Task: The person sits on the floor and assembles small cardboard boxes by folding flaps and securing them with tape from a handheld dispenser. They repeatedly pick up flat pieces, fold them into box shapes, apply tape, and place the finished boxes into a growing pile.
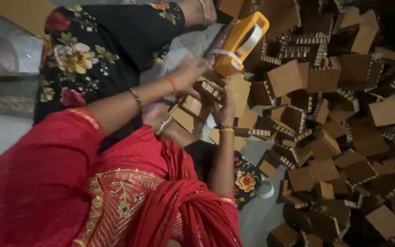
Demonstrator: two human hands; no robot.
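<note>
A small brown corner-shaped cardboard piece (234,93) sat gripped between both hands above the lap. The left hand (189,73) clasped its top beside an orange tape dispenser (241,43); the right hand (225,107) seemed to pinch its lower edge. Holding the edges flush would have suited taping. Similar pieces (344,137) covered the floor.

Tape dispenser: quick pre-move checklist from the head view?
1. Tape dispenser gripped by left hand: ok.
2. Tape strip pulled out from the roll: ok.
3. Cardboard piece steadied by right hand: ok.
4. Tape end stuck to the piece: cannot tell, hands hide it.
5. Cardboard pile clear of the hands: not ok, crowds close beside them.
</note>
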